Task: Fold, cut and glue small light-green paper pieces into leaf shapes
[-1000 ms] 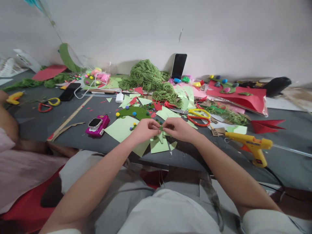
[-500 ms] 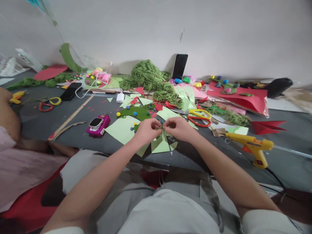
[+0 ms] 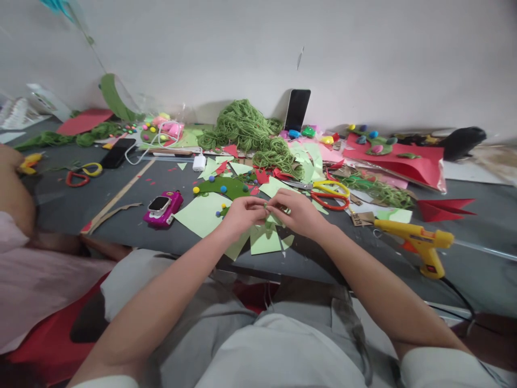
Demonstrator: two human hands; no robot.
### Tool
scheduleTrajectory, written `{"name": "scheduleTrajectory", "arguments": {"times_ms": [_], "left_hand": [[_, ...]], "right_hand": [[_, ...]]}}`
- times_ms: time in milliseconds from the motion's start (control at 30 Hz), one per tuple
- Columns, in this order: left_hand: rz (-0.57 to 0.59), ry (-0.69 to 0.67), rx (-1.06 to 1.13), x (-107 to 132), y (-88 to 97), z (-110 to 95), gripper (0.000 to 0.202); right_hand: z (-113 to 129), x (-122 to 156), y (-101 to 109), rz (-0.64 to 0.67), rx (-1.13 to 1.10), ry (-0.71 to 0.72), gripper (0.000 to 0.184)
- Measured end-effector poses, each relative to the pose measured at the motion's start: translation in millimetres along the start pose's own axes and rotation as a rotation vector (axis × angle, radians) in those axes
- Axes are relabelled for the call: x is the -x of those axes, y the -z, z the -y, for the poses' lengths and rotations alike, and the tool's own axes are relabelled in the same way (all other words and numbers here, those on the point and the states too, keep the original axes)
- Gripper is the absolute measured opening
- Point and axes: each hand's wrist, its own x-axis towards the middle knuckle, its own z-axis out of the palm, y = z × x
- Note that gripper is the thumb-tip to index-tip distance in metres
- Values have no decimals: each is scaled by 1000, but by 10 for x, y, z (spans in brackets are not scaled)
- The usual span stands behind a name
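My left hand (image 3: pixel 241 213) and my right hand (image 3: pixel 295 211) meet over the near edge of the dark table (image 3: pixel 72 202). Both pinch a small green piece (image 3: pixel 267 208) between their fingertips; I cannot make out if it is yarn or paper. Light green paper scraps (image 3: pixel 264 241) lie right under the hands. A dark green felt shape (image 3: pixel 226 187) dotted with coloured pom-poms sits just beyond my left hand. Yellow-and-red scissors (image 3: pixel 329 193) lie just past my right hand.
A yellow glue gun (image 3: pixel 420 241) lies at the right with its cord. A pink gadget (image 3: pixel 163 207) sits left of the hands. Green yarn (image 3: pixel 246 132), a propped phone (image 3: pixel 297 109) and red paper (image 3: pixel 398 159) line the back. Another person's arm (image 3: pixel 14 196) is at the left.
My fingertips have shifted slightly on the small green piece, and my right hand has turned a little. Nothing else on the table has moved.
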Motion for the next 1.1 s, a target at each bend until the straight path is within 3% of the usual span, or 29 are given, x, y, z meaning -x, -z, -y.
{"name": "scheduleTrajectory", "arguments": {"times_ms": [200,400,633,867,1100], "left_hand": [[-124,-107,159,-17,21,-12,34],[-155,-211,174,-8,30,-9,37],[-166,-269,158,2,48,-19,37],[-58,-284,111,-46,127,5,37],[141,-188,44,17,145,-80,37]], "right_hand": [[-29,-22,-40,-148,173,138,25],[-26,13,-56,-185,-106,90,14],[-13,11,0,-183,-168,34,16],[-35,-5,68,-45,-357,-84,16],[-80,5,129,105,-308,-17,13]]}}
